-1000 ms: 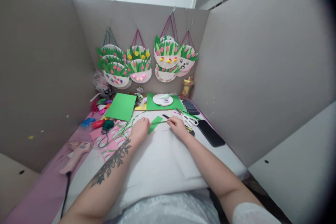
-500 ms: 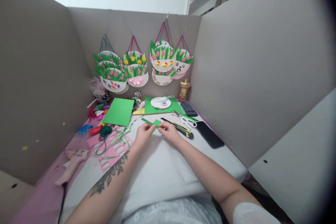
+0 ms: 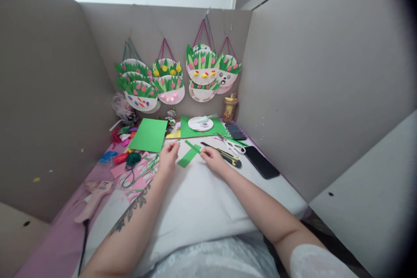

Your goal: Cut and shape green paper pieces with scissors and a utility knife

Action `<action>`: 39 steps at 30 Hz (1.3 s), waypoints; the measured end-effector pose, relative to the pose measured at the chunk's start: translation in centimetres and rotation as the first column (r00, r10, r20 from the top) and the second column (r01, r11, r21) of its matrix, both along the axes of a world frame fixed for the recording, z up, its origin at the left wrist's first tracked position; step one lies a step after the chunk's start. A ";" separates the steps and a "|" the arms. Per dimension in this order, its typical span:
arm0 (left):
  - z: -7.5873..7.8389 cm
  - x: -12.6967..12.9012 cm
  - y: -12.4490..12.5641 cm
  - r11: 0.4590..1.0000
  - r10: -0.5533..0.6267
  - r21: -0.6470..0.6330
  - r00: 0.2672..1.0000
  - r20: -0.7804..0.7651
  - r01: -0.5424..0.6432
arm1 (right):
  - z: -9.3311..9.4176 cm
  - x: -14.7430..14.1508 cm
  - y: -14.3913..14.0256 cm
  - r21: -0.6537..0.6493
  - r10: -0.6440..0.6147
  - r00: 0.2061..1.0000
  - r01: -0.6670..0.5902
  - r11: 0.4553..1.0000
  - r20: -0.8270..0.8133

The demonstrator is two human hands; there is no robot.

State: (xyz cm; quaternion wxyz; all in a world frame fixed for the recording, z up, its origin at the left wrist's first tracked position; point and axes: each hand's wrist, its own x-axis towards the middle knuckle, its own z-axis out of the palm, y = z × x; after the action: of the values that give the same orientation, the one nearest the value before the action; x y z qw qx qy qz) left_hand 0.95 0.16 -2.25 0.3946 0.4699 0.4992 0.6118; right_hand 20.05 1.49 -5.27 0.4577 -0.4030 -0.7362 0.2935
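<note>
My right hand (image 3: pixel 211 157) pinches one end of a narrow green paper strip (image 3: pixel 191 144), which points up and to the left. A wider green paper strip (image 3: pixel 186 160) slants beneath it, crossing it close to my right fingertips; whether the two are joined I cannot tell. To the left, apart from both strips, is my left hand (image 3: pixel 168 155) with its fingers curled together. Anything between those fingers is hidden or too small to see. A craft knife (image 3: pixel 230 159) with a black and yellow handle lies just beyond my right hand.
White scissors (image 3: pixel 235 147) and a black phone (image 3: pixel 262 163) lie at the right. Green sheet (image 3: pixel 149 134), pink cut-out paper (image 3: pixel 135 178) and dark green yarn (image 3: pixel 133 159) are on the left, near a glue gun (image 3: pixel 94 200). Paper-plate flower baskets (image 3: pixel 203 76) hang on the back panel.
My left hand has let go of the green paper and moved left. My right hand has shifted slightly right, and more of the wider strip now shows.
</note>
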 end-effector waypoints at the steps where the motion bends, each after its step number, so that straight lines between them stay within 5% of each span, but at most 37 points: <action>1: -0.3 0.5 -0.2 0.997 -0.073 -0.015 0.996 -0.060 0.072 | -0.1 -0.1 0.0 -0.001 -0.002 1.000 0.002 1.000 -0.005; 3: -1.1 1.8 -0.6 0.979 -0.205 -0.040 0.963 -0.176 0.201 | -0.3 -0.2 -0.1 0.014 0.013 1.000 -0.013 1.000 0.024; 6: -2.0 3.1 -1.0 0.978 -0.209 -0.065 0.952 -0.224 0.199 | -0.4 -0.5 -0.5 0.057 0.052 0.991 -0.059 0.997 0.121; 10: -1.8 2.2 -0.6 0.988 -0.109 -0.119 0.993 -0.046 0.103 | 0.0 0.1 -0.2 0.130 0.023 0.972 -0.054 0.990 0.232; 13: -1.1 0.6 0.1 0.994 -0.008 -0.109 0.986 0.164 0.026 | 0.7 2.2 0.9 0.168 -0.149 0.930 0.097 0.981 0.335; 15: -0.7 -0.1 0.5 0.991 0.056 -0.132 0.954 0.293 -0.017 | 1.3 4.4 1.7 0.180 -0.354 0.812 0.305 0.935 0.464; 17: -0.5 -0.4 0.6 0.980 0.108 -0.194 0.913 0.394 -0.032 | 1.6 6.8 2.3 0.179 -0.526 0.603 0.540 0.823 0.600; 19: -0.5 -0.2 0.6 0.972 0.116 -0.237 0.881 0.459 -0.005 | 1.8 8.8 2.5 0.163 -0.557 0.424 0.674 0.721 0.714; 22: -0.7 0.3 0.4 0.970 0.055 -0.231 0.867 0.495 0.070 | 1.8 10.3 2.6 0.081 -0.462 0.338 0.731 0.678 0.820; 28: -1.4 0.5 0.3 0.973 -0.023 -0.196 0.893 0.450 0.124 | 1.8 9.8 2.7 0.043 -0.373 0.317 0.709 0.704 0.872; 33: -1.3 0.2 0.4 0.976 -0.031 -0.178 0.891 0.453 0.124 | 2.4 9.9 2.2 0.241 -0.609 0.334 0.702 0.670 0.719; 36: -0.9 0.0 0.4 0.979 0.002 -0.178 0.858 0.514 0.104 | 2.2 9.2 2.1 0.124 -0.646 0.501 0.727 0.675 0.577; 39: -0.3 -0.2 0.3 0.977 0.037 -0.196 0.833 0.552 0.087 | 1.4 6.9 1.9 -0.165 -0.511 0.797 0.578 0.799 0.321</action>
State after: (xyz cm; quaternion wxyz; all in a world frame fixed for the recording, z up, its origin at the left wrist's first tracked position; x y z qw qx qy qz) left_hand 0.79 0.46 -2.60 0.5777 0.2348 0.4204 0.6591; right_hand 26.99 3.42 -3.89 0.3666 -0.6893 -0.5970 0.1846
